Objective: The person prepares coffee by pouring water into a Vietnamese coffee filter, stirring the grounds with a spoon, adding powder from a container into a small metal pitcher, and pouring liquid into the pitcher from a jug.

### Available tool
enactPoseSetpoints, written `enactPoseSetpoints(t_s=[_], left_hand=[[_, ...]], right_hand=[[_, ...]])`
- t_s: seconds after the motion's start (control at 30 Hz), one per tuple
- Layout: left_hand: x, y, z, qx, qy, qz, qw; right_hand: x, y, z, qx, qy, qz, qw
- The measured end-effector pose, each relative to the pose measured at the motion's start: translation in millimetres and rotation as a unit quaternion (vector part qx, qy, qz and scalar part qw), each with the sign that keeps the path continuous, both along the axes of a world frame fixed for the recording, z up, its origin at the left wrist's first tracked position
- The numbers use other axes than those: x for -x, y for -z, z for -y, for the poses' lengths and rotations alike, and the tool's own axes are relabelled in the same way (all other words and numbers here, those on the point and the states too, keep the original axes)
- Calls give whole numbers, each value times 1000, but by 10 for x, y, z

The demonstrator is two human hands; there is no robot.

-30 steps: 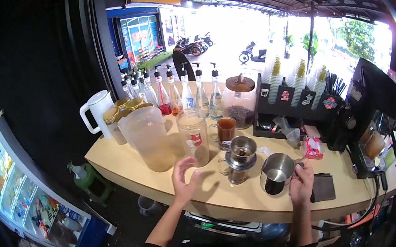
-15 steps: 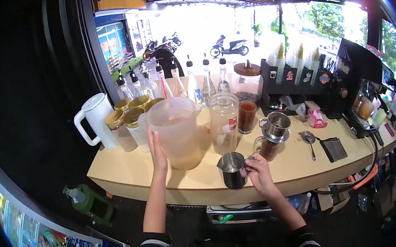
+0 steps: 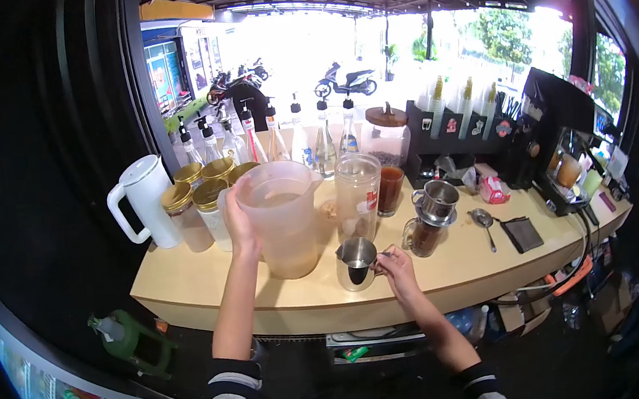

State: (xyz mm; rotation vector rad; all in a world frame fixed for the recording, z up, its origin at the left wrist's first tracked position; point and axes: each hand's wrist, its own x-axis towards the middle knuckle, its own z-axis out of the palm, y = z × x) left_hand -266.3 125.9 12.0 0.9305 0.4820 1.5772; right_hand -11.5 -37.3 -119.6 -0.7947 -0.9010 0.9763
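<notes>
A large translucent plastic pitcher (image 3: 284,229) stands on the counter with cloudy, pale liquid in it. My left hand (image 3: 240,225) is wrapped around the pitcher's handle side; some of its fingers are hidden. Between the thumb and fingers of my right hand (image 3: 395,269) is the handle of a small stainless steel milk jug (image 3: 357,261), upright near the counter's front edge. Behind the jug stands a tall clear plastic container (image 3: 357,196) with red print. To the right, a metal drip coffee filter (image 3: 438,203) sits on a glass mug (image 3: 423,240) of dark coffee.
Gold-lidded jars (image 3: 187,211) and a white jug (image 3: 148,199) crowd the left side. Pump bottles (image 3: 299,144) line the back. A glass of brown drink (image 3: 390,193), a strainer (image 3: 482,219), a dark cloth (image 3: 521,233) and a coffee machine (image 3: 559,156) are rightward.
My left hand has slid up the pitcher's side toward its handle. The steel jug has shifted slightly nearer the clear container in my right hand. The whole view has swung a little.
</notes>
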Motion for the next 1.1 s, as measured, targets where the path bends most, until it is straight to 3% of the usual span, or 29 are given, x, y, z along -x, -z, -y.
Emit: enactPoseSetpoints(t_s=[0.33,0.4,0.5,1.1], left_hand=[[194,-284,301,-66,-44,-153,985],[199,-295,419,-135,-95,-238,957],[201,-207,461,-187,-118,-267,938],[-52,-118,707,-158,-94,-341,922]], right_hand=[[-5,11,-8,-2,-12,1,1000],[41,-23,12,3,-5,-6,1000],[39,-32,3,7,-1,-4,1000],[56,-7,-86,6,-4,44,999]])
